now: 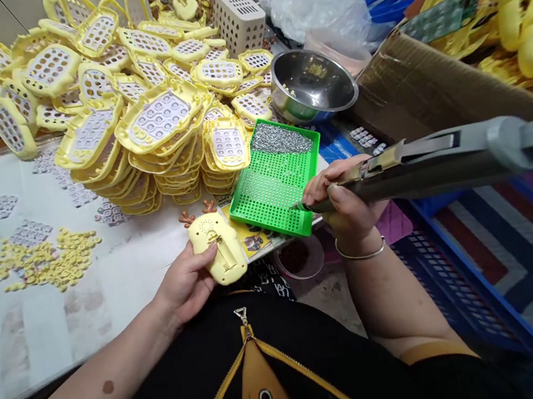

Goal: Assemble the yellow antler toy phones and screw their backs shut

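Note:
My left hand (191,280) grips a pale yellow toy phone (216,244) with brown antlers, thumb across its back. The back faces up, showing an open battery compartment and small round holes. Wrapped in my right hand (348,203) is a long grey and black power screwdriver (423,164), lying nearly level. Its tip points left, over the near right part of a green perforated tray (265,189). Small silver screws (282,138) are heaped at the tray's far end. Whether a screw sits on the tip is too small to tell.
Stacked yellow shells (158,125) with button pads rise behind the tray, more piled farther back. Yellow buttons (48,258) lie at left. A metal bowl (313,81) stands behind the tray. A cardboard box (436,91) of yellow parts and a blue crate (489,299) are at right.

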### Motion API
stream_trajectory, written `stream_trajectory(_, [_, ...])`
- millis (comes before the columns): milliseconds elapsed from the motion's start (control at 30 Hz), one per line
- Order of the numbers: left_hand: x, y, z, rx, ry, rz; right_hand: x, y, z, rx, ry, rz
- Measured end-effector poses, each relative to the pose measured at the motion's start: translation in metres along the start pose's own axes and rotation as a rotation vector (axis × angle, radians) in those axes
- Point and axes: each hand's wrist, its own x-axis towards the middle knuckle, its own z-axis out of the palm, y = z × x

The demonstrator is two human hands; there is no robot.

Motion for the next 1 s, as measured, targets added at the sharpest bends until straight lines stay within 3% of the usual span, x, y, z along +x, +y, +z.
stream_trajectory(167, [-0.001, 0.0, -0.001, 0.009, 0.013, 0.021, 0.0, -0.007, 0.004, -0.038, 0.047, 0.025])
stream_trajectory(333, [-0.001, -0.004, -0.001, -0.012, 0.018, 0.044, -0.009, -0.037, 0.026, 0.037, 0.111, -0.079])
stream_trajectory(467, [0.0, -0.007, 0.0, -0.048, 0.035, 0.053, -0.027, -0.061, 0.05, 0.166, -0.034, -0.057])
stream_trajectory(600, [-0.002, -0.008, 0.002, -0.038, 0.038, 0.068, -0.039, -0.061, 0.061, 0.261, -0.221, -0.026])
stream_trajectory(1000, [-0.002, -0.006, 0.004, -0.061, 0.044, 0.049, -0.044, -0.051, 0.067, 0.328, -0.275, 0.048])
